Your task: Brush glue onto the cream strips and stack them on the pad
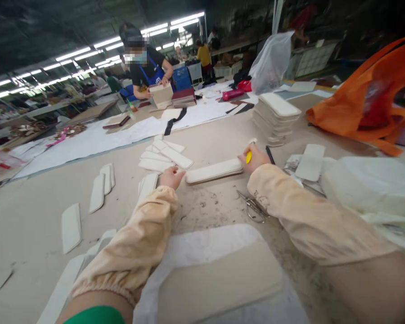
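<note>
Nearby, scissors, strip stack — right fingers grip yellow tool; left fingers: spread unclear.

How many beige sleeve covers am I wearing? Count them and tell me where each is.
2: the left cover on the forearm behind the left hand, and the right cover behind the right hand. Neither is hidden.

Orng bag, co-worker w/ apron

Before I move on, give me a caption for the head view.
Left hand and right hand at opposite ends of stacked pale strips, the right holding a yellow object.
</note>
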`<control>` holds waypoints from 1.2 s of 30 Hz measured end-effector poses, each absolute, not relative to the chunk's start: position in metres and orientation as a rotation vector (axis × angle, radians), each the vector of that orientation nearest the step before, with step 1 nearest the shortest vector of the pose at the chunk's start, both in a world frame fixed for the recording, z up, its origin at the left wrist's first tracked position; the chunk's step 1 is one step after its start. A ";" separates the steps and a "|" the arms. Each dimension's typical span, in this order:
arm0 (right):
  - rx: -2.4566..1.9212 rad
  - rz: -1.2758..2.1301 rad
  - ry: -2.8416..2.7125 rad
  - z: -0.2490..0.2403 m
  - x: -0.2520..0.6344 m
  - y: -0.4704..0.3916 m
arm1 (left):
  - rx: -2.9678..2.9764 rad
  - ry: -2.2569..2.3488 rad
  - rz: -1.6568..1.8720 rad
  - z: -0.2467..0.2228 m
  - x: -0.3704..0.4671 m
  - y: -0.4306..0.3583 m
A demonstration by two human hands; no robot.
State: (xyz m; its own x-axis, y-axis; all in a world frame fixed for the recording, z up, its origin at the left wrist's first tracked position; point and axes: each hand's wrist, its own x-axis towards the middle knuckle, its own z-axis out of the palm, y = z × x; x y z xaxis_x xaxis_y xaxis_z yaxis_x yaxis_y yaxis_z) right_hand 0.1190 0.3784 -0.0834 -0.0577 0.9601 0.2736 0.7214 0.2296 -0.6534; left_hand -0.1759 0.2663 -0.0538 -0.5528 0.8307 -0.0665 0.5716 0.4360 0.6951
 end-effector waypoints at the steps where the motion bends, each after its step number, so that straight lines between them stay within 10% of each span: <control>1: -1.503 0.428 -1.847 -0.076 0.125 0.369 | 1.209 2.250 0.908 -0.048 -0.175 0.251; 13: -0.600 0.866 -2.614 -0.032 0.209 0.164 | 1.761 1.669 0.783 -0.043 -0.140 -0.036; 36: -0.883 0.743 -2.114 -0.034 0.195 0.082 | 1.678 1.685 1.213 -0.093 -0.106 -0.055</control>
State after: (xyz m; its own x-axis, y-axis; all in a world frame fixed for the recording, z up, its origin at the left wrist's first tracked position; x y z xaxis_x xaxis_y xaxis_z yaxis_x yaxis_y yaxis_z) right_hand 0.1953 0.0822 -0.0337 -0.5086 0.7673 0.3906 0.3544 0.6001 -0.7172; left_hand -0.1065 -0.0551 -0.0935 -0.1434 0.9569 0.2526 0.5434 -0.1372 0.8282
